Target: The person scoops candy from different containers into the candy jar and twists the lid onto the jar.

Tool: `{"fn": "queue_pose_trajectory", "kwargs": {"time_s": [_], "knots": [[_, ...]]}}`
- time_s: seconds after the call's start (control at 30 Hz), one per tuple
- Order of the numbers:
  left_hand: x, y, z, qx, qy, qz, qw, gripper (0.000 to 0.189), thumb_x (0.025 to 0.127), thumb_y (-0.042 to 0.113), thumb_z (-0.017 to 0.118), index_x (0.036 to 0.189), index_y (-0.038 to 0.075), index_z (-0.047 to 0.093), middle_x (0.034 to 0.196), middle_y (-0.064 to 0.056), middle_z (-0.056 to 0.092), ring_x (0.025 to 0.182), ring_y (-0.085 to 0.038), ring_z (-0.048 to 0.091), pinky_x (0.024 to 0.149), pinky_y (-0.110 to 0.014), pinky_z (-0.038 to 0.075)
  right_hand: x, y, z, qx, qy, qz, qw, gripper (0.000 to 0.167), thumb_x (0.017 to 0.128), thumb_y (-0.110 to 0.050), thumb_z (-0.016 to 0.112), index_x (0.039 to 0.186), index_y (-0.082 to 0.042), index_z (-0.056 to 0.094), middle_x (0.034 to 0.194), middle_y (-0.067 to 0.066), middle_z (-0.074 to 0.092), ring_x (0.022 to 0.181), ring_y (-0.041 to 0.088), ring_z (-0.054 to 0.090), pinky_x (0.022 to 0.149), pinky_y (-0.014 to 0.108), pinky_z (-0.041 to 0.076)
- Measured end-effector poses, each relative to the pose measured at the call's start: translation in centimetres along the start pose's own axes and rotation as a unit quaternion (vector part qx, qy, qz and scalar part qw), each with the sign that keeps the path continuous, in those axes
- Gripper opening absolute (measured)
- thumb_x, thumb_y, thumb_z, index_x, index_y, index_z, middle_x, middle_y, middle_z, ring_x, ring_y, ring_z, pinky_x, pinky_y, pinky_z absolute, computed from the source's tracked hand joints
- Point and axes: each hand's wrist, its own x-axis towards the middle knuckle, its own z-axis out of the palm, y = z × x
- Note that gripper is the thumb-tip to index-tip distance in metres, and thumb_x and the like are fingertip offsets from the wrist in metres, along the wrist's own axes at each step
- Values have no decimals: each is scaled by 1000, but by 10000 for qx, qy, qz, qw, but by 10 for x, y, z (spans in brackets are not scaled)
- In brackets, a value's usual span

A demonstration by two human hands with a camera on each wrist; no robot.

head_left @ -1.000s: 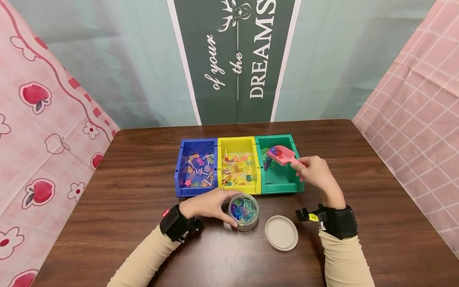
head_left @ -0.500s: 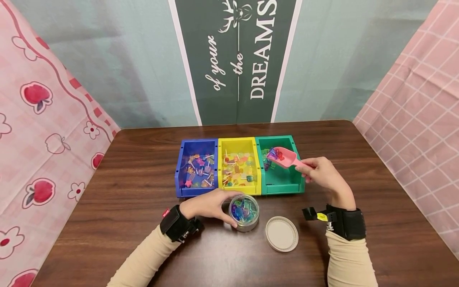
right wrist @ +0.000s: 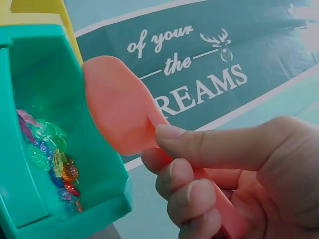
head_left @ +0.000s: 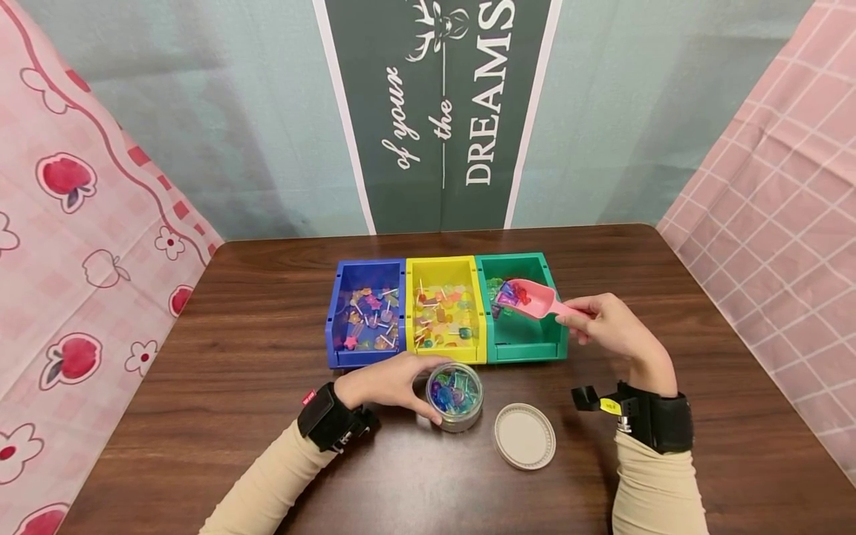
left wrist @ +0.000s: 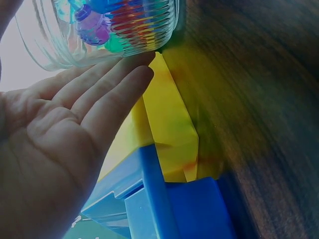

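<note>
My left hand [head_left: 394, 383] holds the left side of a clear glass jar [head_left: 458, 425] filled with colourful translucent pieces. In the left wrist view, its fingers [left wrist: 107, 92] lie nearly straight along the glass. Gripped by its handle in my right hand [head_left: 611, 327] is a pink scoop [head_left: 540, 303], carrying purple and red pieces above the green bin [head_left: 528, 351]. The right wrist view shows the scoop's underside, with the thumb on top of the handle and fingers curled round it. Loose coloured gem-like pieces [right wrist: 55, 154] lie on the bin's floor.
Left of the green bin, joined in a row, stand a yellow bin [head_left: 451, 356] and a blue bin [head_left: 366, 359], both holding small candy-like pieces, some on sticks. A round beige lid [head_left: 524, 437] lies right of the jar on the wooden table [head_left: 267, 297].
My right hand has drawn back slightly to the right and the scoop's angle has shifted, still with pieces in it over the green bin. The left hand and jar have stayed put.
</note>
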Motion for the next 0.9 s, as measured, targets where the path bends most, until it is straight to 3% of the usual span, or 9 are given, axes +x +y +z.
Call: {"fn": "queue_pose_trajectory", "kwargs": {"time_s": [0.23, 0.4, 0.67, 0.9], "knots": [[-1, 1, 0, -1, 22, -17, 10000, 80, 78, 39, 79, 143, 11, 44, 138, -3, 57, 125, -13, 54, 110, -33, 44, -6, -1, -5, -134, -265, -328, 9990, 26, 93, -17, 62, 104, 7, 66, 60, -1, 52, 54, 12, 50, 53, 23, 43], [-1, 1, 0, -46, -8, -88, 10000, 81, 78, 39, 79, 144, 10, 43, 139, -3, 57, 126, -13, 54, 110, -33, 43, -9, -3, -9, -246, -469, -346, 9980, 25, 93, -14, 62, 107, 7, 65, 62, 0, 52, 54, 9, 49, 49, 23, 38], [-1, 1, 0, -89, -25, -127, 9999, 81, 78, 39, 79, 144, 10, 43, 139, -3, 57, 126, -12, 54, 111, -33, 43, -15, -7, -11, -168, -711, -449, 9963, 27, 91, -13, 64, 109, 7, 66, 65, -2, 54, 53, 10, 49, 47, 25, 41], [1, -1, 0, -199, -64, -183, 9996, 80, 78, 39, 79, 145, 14, 43, 139, 1, 57, 125, -9, 54, 111, -31, 42, -18, -13, -10, -105, -961, -522, 9939, 17, 90, -13, 65, 99, 1, 69, 62, -5, 52, 53, 9, 49, 49, 24, 44]]}}
